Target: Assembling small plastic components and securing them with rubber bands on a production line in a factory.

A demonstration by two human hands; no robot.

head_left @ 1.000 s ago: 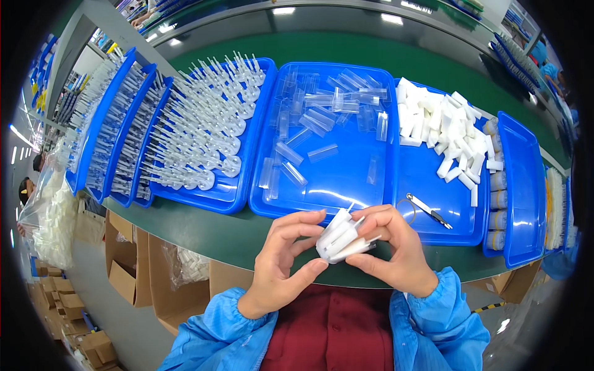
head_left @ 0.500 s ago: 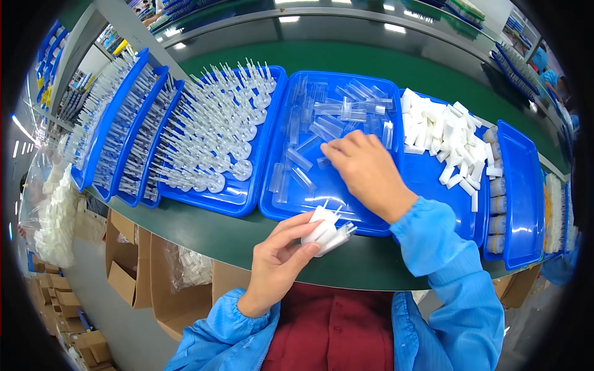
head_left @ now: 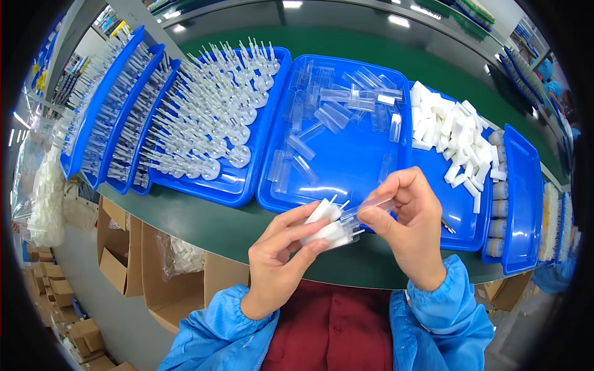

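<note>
White pronged assembly, just one, is clamped in our left hand's fingers, at nine o'clock from our right hand, whose fingers pinch one clear tube; beyond the assembly, one tube tray lies at twelve, one block tray at two.

Right grip back from the blue tray — a clear tube now in it, by the white bundle.

Two hands, one held white assembly, one pinched clear tube
</note>
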